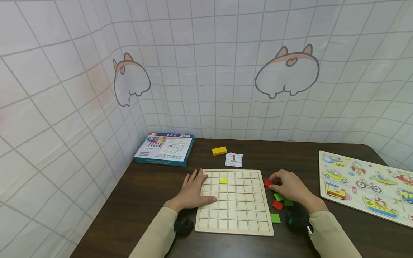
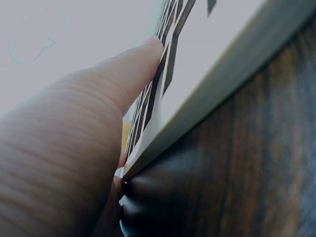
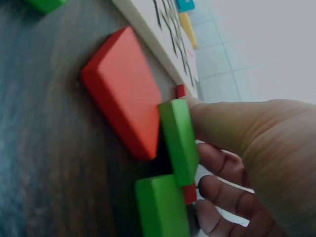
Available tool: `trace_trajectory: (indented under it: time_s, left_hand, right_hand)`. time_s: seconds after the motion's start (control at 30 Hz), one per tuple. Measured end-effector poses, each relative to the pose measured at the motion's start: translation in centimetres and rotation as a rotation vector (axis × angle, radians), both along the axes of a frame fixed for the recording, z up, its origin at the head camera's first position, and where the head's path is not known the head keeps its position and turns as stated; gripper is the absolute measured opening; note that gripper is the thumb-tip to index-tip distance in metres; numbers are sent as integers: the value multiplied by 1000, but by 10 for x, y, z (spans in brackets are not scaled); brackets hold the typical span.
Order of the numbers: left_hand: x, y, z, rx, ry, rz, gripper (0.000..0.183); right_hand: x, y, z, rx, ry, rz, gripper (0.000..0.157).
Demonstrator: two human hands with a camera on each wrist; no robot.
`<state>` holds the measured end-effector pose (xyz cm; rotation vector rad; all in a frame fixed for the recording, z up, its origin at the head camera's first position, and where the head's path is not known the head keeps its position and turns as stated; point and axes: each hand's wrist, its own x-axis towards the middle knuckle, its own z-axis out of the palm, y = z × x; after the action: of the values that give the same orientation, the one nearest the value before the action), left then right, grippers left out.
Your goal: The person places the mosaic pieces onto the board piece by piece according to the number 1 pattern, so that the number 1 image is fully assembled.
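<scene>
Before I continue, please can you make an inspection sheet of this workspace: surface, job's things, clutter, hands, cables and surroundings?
Surface: dark wood table.
Job's things: board with one yellow piece on it; red piece and three green pieces to its right; card and yellow block behind it.
Clutter: box at back left; picture board at right.
Hands: left hand rests on the board's left side; right hand holds another red piece near the board's right edge.
Cables: nothing clearly seen.
Surroundings: white gridded backdrop with cartoon prints.
</scene>
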<state>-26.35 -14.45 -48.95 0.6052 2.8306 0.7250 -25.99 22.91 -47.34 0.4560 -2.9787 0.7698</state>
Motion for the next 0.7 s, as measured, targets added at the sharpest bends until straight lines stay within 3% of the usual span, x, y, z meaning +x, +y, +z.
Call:
trace_trajectory:
  time_s: [0.7]
  left_hand:
    - [-1,-1,-2,4,-3,0,98]
  right_hand:
    - [-2,0,-4,-6,69,-9,25]
